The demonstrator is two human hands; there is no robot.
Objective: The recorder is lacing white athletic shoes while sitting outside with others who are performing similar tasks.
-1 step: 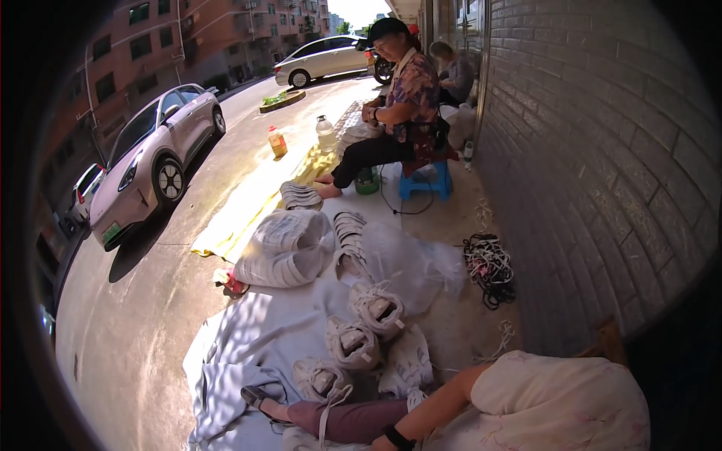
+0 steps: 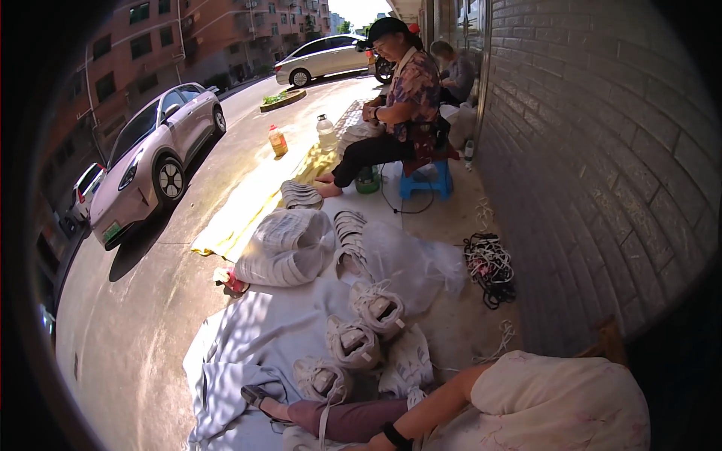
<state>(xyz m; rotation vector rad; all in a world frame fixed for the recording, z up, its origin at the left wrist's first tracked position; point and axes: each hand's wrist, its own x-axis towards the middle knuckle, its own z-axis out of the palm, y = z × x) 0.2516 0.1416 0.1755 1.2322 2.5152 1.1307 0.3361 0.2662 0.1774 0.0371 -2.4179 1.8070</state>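
From the lower right my right arm reaches in, with a pale floral sleeve and a black band at the wrist. My right hand (image 2: 374,445) is cut off by the lower edge, and its fingers are hidden. Beside it a white shoelace (image 2: 325,422) hangs down past my purple trouser leg (image 2: 338,419). A pale item (image 2: 299,440), too cropped to name, shows at the lower edge. Just beyond my leg, several white sneakers (image 2: 352,342) sit in a row, with flat white shoe uppers (image 2: 406,367) alongside. My left hand is out of view.
Pale cloth (image 2: 248,338) covers the ground. Farther off lie bundled shoe uppers (image 2: 282,248), clear plastic (image 2: 410,259) and tangled laces (image 2: 487,263). A co-worker (image 2: 410,90) sits on a blue stool (image 2: 425,182), another person behind. A brick wall (image 2: 594,165) runs along the right; cars (image 2: 162,146) stand left.
My right hand has shifted slightly left along the lower edge. The hanging shoelace has changed its curve and hangs straighter.
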